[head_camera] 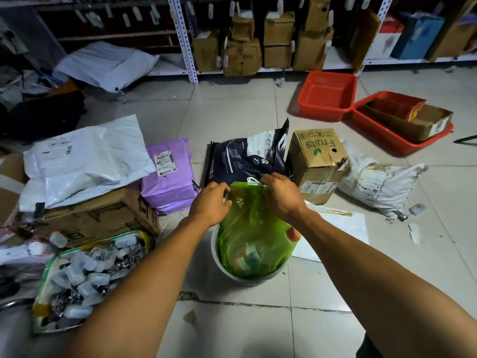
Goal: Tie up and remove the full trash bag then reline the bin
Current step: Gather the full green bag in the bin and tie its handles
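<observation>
Green film, thin and see-through, makes up the trash bag [254, 236], which sits in a pale round bin [232, 273] on the tiled floor [232, 329], bulging above the rim with packaging showing through. We have the bag's mouth gathered at the top: our right hand [280, 193] pinches the bunched plastic and a white drawstring loop [254, 180] with its fingers closed on it, while our left hand [210, 202] curls its fingers against the bag's upper edge, seemingly gripping it, though the fingertips are hidden. We judge the bag soft, slippery and easily torn, moderately light, so the gathered neck is the place to hold, not the stretched sides. Just behind stand a dark pet-food bag [247, 156] and a Fruits carton [316, 161]; a purple parcel [169, 174] lies to the left.
</observation>
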